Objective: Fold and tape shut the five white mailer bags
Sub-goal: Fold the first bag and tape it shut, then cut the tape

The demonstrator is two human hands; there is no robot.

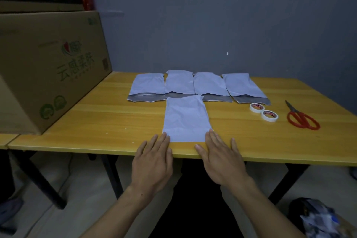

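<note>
One white mailer bag (185,120) lies flat near the front edge of the yellow table (96,121). My left hand (153,160) rests flat, fingers spread, its fingertips touching the bag's lower left corner. My right hand (222,158) lies flat with fingertips at the lower right corner. Neither hand grips anything. Behind, several more white mailer bags lie in a row, from the far left bag (147,86) to the far right bag (242,86), each with a grey flap toward me. Two rolls of white tape (263,113) sit to the right.
Red-handled scissors (302,119) lie right of the tape. A large cardboard box (48,67) stands at the table's left, with another box and a red object on top. A dark wall is behind. A bag of items (318,218) sits on the floor at lower right.
</note>
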